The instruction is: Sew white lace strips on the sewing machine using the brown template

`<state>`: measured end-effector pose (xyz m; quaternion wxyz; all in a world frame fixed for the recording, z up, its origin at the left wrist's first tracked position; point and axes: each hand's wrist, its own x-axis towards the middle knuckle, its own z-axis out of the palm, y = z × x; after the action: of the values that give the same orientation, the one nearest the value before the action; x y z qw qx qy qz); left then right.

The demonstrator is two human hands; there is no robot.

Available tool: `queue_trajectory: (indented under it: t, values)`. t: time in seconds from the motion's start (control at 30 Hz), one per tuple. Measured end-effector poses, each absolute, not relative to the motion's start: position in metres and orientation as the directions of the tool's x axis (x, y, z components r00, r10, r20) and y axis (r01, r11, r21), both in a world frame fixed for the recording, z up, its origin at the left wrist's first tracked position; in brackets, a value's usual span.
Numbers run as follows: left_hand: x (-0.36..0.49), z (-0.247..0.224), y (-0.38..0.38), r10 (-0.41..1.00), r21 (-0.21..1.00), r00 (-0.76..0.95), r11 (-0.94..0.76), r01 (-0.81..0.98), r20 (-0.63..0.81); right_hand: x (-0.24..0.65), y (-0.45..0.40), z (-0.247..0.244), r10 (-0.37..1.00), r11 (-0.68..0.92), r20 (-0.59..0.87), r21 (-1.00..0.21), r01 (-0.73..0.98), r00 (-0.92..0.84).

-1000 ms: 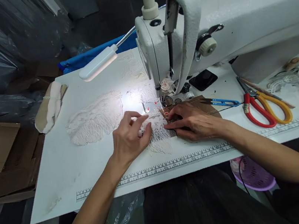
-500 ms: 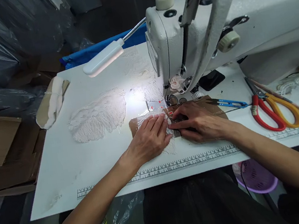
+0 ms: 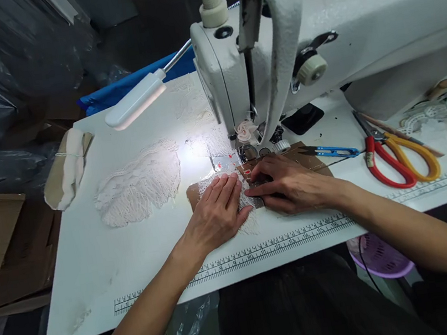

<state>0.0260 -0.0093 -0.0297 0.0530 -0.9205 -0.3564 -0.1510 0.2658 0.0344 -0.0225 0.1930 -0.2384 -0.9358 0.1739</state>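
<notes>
My left hand (image 3: 217,210) lies flat, fingers stretched together, on a strip of white lace (image 3: 208,183) in front of the sewing machine's (image 3: 234,70) needle area. Under the lace is a brown flat piece (image 3: 309,161), partly hidden by both hands. My right hand (image 3: 289,184) rests on that piece with fingers bent, its fingertips closed at the lace's right edge beside my left fingers; the exact grip is partly hidden. Small red marks (image 3: 230,156) show on the machine plate just beyond the lace. A pale fabric rose (image 3: 245,131) hangs by the presser foot.
A heap of white lace (image 3: 140,185) lies to the left, under a lamp (image 3: 136,102). Blue thread snips (image 3: 332,151) and red-and-yellow scissors (image 3: 400,155) lie right. A tied white bundle (image 3: 70,168) sits at the left edge. A printed ruler (image 3: 257,252) runs along the front.
The camera view has shifted, moving the machine and table left in the picture. Both hands keep nearly the same hold on the lace, which has barely moved against the machine.
</notes>
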Motion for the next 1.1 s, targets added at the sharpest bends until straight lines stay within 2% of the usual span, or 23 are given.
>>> queue_trajectory:
  t: [0.2, 0.37, 0.6, 0.9, 1.1]
  values:
    - [0.026, -0.025, -0.009, 0.618, -0.006, 0.711, -0.753, 0.658, 0.334, 0.265, 0.035, -0.022, 0.499, 0.837, 0.284, -0.404, 0.37, -0.818]
    - [0.024, -0.011, 0.001, 0.615, -0.081, 0.747, -0.756, 0.65, 0.251, 0.266, 0.036, -0.024, 0.485, 0.844, 0.306, -0.41, 0.346, -0.819]
    - [0.026, -0.009, 0.015, 0.662, -0.059, 0.74, -0.739, 0.671, 0.121, 0.266, 0.036, -0.028, 0.485, 0.851, 0.318, -0.388, 0.355, -0.815]
    - [0.032, -0.014, 0.017, 0.699, -0.127, 0.705, -0.694, 0.709, 0.119, 0.265, 0.037, -0.031, 0.495, 0.857, 0.359, -0.355, 0.375, -0.791]
    - [0.034, -0.01, 0.04, 0.673, -0.104, 0.733, -0.725, 0.68, 0.098, 0.264, 0.04, -0.033, 0.548, 0.832, 0.399, -0.357, 0.425, -0.736]
